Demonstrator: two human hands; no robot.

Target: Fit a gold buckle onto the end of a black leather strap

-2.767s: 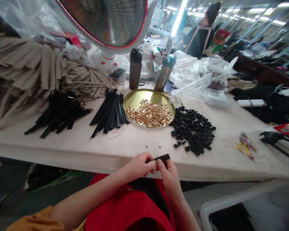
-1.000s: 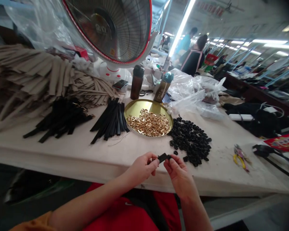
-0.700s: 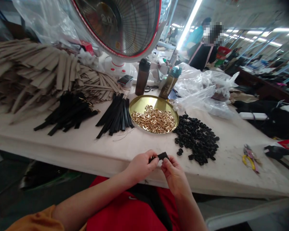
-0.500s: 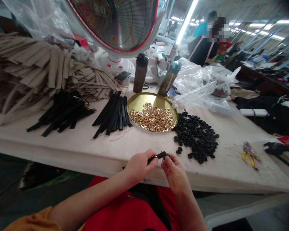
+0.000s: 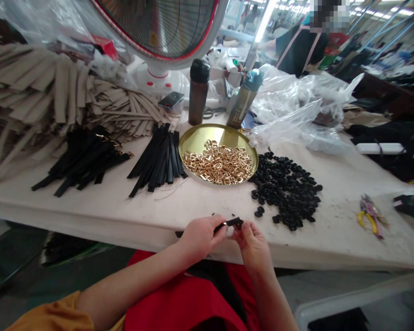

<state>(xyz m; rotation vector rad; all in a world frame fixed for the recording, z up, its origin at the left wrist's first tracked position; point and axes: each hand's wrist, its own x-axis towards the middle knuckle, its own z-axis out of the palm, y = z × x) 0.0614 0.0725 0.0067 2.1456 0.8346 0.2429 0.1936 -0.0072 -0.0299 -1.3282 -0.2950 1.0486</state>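
My left hand (image 5: pixel 200 236) and my right hand (image 5: pixel 252 242) meet at the table's near edge, both pinching the end of a black strap (image 5: pixel 230 223). The strap's tip pokes out between my fingertips; the rest runs down toward my lap and is mostly hidden. A round gold tray (image 5: pixel 196 137) holding several gold buckles (image 5: pixel 218 162) sits just beyond my hands. A heap of small black loops (image 5: pixel 290 188) lies to the right of the tray. Black straps (image 5: pixel 160 158) lie in a bundle to its left.
Another pile of black straps (image 5: pixel 81 161) and a big stack of beige strips (image 5: pixel 48 94) fill the left. A fan (image 5: pixel 158 27), two bottles (image 5: pixel 197 92), a phone (image 5: pixel 171 99) and plastic bags (image 5: pixel 296 110) stand behind. Pliers (image 5: pixel 369 214) lie right. A person in an apron (image 5: pixel 300 43) stands beyond.
My hands stay together on the strap's end, fingers working it; less of the strap tip sticks out than 2.8 s ago. My head has shifted, so the view wanders slightly.
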